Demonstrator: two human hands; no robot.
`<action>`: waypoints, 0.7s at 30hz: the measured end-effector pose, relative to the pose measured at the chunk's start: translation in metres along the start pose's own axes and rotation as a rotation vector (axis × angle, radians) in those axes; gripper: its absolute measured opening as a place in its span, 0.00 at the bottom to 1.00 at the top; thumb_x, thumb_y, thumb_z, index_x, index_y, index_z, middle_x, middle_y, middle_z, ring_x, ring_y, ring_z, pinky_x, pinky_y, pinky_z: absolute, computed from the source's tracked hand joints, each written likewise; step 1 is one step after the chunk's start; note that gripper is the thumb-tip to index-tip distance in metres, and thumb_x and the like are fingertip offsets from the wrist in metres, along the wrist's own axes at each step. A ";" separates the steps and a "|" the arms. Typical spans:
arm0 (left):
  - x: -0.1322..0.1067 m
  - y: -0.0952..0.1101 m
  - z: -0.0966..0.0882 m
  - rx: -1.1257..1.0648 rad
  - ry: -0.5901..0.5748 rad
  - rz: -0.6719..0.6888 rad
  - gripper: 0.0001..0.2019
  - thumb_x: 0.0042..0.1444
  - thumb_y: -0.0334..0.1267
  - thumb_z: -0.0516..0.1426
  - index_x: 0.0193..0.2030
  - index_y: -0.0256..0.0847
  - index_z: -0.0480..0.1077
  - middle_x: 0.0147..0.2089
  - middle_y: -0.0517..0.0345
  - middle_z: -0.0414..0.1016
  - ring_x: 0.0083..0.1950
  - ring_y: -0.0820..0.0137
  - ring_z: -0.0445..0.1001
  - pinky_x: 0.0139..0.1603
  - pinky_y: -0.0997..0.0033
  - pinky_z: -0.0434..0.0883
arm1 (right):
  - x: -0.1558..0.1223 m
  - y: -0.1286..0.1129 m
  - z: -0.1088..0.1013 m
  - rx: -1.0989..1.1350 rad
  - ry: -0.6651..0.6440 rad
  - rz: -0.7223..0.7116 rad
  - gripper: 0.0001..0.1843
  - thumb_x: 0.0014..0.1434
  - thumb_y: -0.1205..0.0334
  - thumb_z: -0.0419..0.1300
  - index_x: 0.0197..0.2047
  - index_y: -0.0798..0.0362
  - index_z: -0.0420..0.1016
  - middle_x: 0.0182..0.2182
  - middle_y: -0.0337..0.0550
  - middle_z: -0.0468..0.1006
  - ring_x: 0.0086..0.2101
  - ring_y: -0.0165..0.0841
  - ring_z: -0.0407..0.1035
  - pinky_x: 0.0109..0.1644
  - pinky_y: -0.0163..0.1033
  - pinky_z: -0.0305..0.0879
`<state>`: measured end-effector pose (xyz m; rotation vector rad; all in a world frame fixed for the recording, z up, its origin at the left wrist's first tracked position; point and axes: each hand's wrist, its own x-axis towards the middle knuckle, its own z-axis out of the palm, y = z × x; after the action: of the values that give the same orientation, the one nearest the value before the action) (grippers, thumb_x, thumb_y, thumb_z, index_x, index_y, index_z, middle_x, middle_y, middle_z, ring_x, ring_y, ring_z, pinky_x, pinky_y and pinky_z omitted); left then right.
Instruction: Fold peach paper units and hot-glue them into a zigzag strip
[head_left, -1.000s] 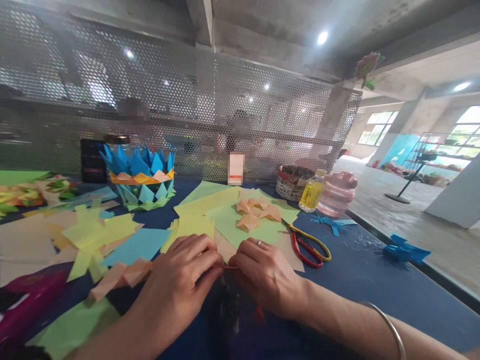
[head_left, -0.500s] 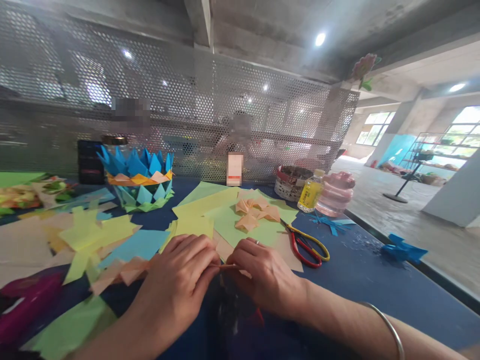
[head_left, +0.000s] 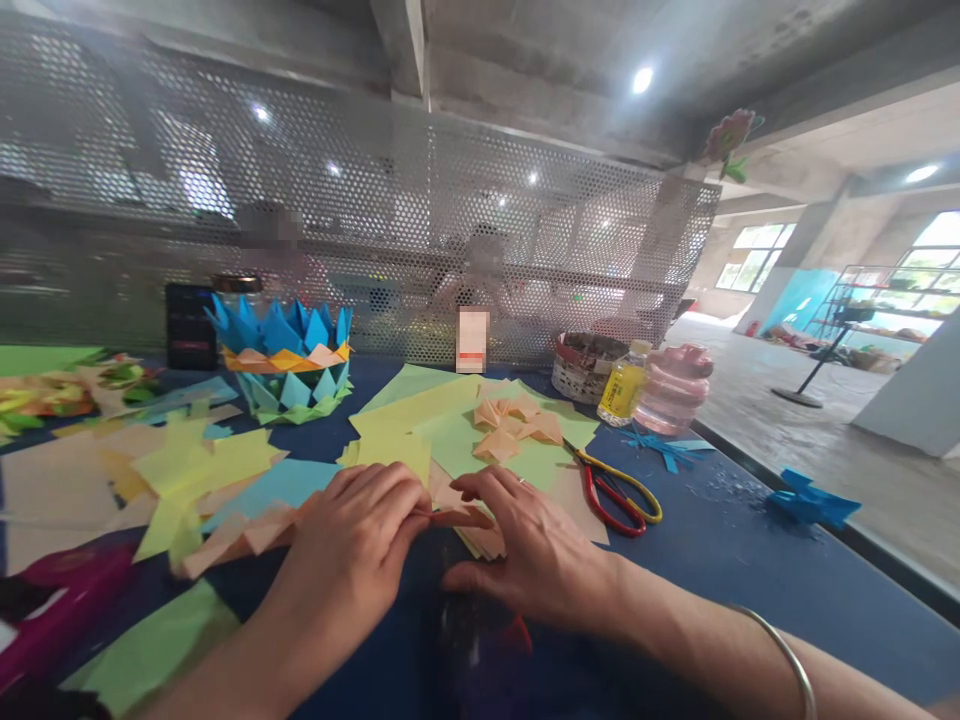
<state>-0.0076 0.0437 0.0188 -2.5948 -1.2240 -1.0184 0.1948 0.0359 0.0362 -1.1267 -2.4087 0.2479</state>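
Note:
My left hand point(head_left: 352, 550) is closed, pinching a peach folded paper strip point(head_left: 251, 533). The zigzag-folded part of the strip hangs out to the left of that hand. Its narrow end pokes out to the right, towards my right hand point(head_left: 525, 530), whose thumb and fingers are spread apart around that end. Whether the right fingertips touch the paper I cannot tell. Beyond them, peach folded pieces point(head_left: 517, 415) lie on green paper sheets point(head_left: 442, 440). Red-and-yellow-handled scissors point(head_left: 619, 490) rest right of the sheets.
A blue, orange and green folded-paper basket point(head_left: 289, 360) stands at the back left. Yellow paper point(head_left: 180, 470) and a magenta tool point(head_left: 67, 610) lie left. A yellow-labelled bottle point(head_left: 622, 385), a pink bottle point(head_left: 675, 390) and a round basket point(head_left: 581, 365) stand back right, before a perforated screen point(head_left: 510, 240).
My right thumb and fingers have opened away from the strip, baring its right end and some paper beneath. My left hand keeps its pinch. The view has shifted slightly.

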 end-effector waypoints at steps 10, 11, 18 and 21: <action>-0.001 -0.002 0.001 -0.049 0.006 -0.034 0.07 0.65 0.31 0.48 0.36 0.43 0.64 0.36 0.57 0.72 0.39 0.62 0.71 0.41 0.60 0.63 | -0.001 0.000 -0.011 0.219 0.078 0.124 0.03 0.67 0.60 0.52 0.41 0.50 0.62 0.37 0.42 0.75 0.37 0.33 0.70 0.41 0.39 0.64; -0.001 -0.002 0.000 -0.061 0.010 -0.037 0.07 0.65 0.31 0.48 0.36 0.43 0.64 0.36 0.58 0.72 0.39 0.63 0.71 0.41 0.61 0.64 | -0.001 0.000 -0.011 0.237 0.083 0.133 0.03 0.68 0.61 0.50 0.41 0.50 0.62 0.36 0.40 0.75 0.36 0.32 0.70 0.40 0.38 0.64; -0.004 -0.006 0.006 -0.101 0.110 -0.039 0.04 0.65 0.34 0.50 0.44 0.47 0.63 0.39 0.58 0.75 0.41 0.63 0.74 0.41 0.63 0.68 | 0.000 0.003 -0.006 0.405 -0.003 0.213 0.03 0.68 0.63 0.49 0.42 0.50 0.62 0.33 0.39 0.80 0.34 0.31 0.73 0.38 0.35 0.65; -0.004 -0.007 0.007 -0.104 0.125 -0.021 0.07 0.65 0.33 0.50 0.48 0.48 0.61 0.40 0.58 0.75 0.41 0.63 0.74 0.40 0.65 0.69 | 0.000 0.003 -0.006 0.412 -0.005 0.210 0.02 0.67 0.62 0.50 0.41 0.50 0.62 0.32 0.39 0.80 0.32 0.31 0.73 0.36 0.35 0.65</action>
<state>-0.0108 0.0479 0.0101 -2.5526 -1.2012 -1.2601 0.1997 0.0381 0.0405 -1.1761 -2.1059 0.7761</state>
